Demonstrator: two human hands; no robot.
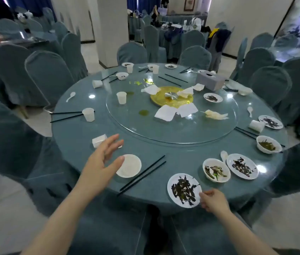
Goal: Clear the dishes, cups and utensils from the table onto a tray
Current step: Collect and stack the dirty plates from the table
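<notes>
A round blue table (75, 137) carries white plates, bowls, cups, spoons and black chopsticks. At the near edge lies a dirty white plate (183, 190); my right hand (213, 200) pinches its right rim. My left hand (101, 162) hovers open, fingers spread, just left of a clean white bowl (130, 165). A tipped cup (99, 140) lies beyond the left hand. A pair of chopsticks (142, 174) lies between bowl and plate. Further right stand a dirty bowl (216, 170) and a second dirty plate (242, 166). No tray is in view.
A glass turntable (127, 124) with crumpled napkins (165, 113), a cup (121, 97) and a gold centre disc fills the middle. A grey tissue box (211, 80) sits at the far right. Blue-covered chairs (48, 74) ring the table closely.
</notes>
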